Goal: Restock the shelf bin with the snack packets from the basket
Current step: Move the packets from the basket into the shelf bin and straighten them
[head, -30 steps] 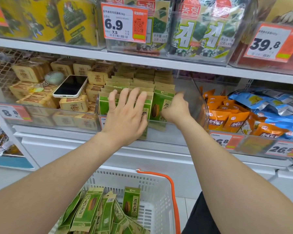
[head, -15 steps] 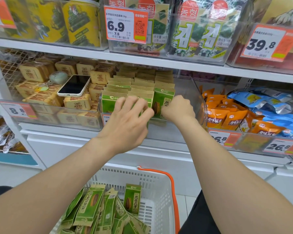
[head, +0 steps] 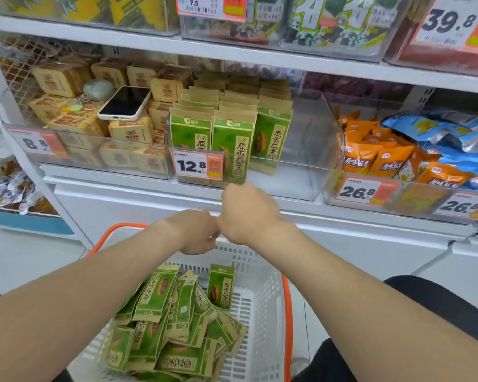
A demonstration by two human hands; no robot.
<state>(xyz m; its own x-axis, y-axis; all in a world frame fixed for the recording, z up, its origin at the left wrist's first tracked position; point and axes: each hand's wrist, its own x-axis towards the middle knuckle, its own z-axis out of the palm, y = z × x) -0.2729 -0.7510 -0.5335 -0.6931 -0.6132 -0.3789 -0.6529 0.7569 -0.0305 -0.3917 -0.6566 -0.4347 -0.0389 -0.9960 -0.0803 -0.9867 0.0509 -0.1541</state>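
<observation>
white steel shelf (head: 260, 59) fills the upper view, and on the board beneath it sits the clear plastic shelf bin (head: 309, 139). its left part holds three rows of green snack packets (head: 232, 139) standing upright, faces forward. its right part is bare, so the restock looks partly done.

below and nearer the person is the white lattice basket (head: 262, 312) with an orange rim. inside lies a loose heap of the same packets (head: 160, 326), mostly flat and overlapping. their long axes point every way, though several run away from the person toward the shelf. one upright packet (head: 220, 285) leans at the far wall.

both hands hang over the basket's far rim, between bin and heap, with their knuckles touching. the left hand (head: 196, 232) has its fingers loosely curled downward and nothing shows in it. the right hand (head: 249, 213) is seen from its back, fingers tucked loosely under, and also looks empty.

the heap lies below and toward the person, mostly to the left, so the left hand is nearer to it. the upright packet sits almost straight under the two hands. the bin's bare space is up and to the right, on the right hand's side.

a price tag (head: 198, 164) hangs on the bin's front.
</observation>
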